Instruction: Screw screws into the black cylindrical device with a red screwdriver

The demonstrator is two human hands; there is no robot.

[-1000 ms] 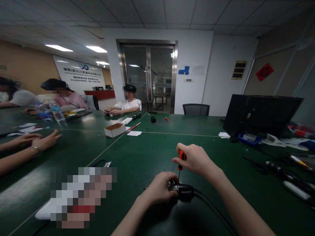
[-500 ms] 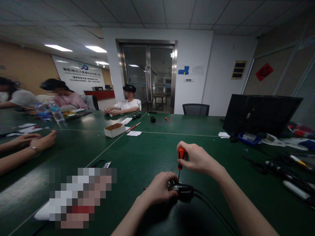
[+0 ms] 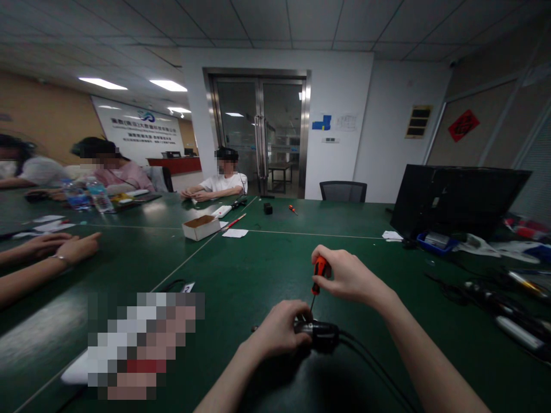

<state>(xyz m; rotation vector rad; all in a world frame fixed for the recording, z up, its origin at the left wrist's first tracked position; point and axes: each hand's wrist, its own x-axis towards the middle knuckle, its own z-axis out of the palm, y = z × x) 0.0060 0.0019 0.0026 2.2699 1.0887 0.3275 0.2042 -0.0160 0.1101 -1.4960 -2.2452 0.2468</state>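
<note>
- Right hand (image 3: 344, 276) grips the orange screwdriver (image 3: 319, 268), thumb newly drawn in against it; turning seems under way.
- Left hand (image 3: 279, 328) clasps the black corded device (image 3: 326, 335), unmoved between its fingers, directly below the screwdriver.

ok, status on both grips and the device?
Left grip on black device. Right grip on orange screwdriver, shaft pointing down toward device. Cable apart from screwdriver.

Black monitor (image 3: 458, 201) beside blue tray (image 3: 439, 245).
</note>
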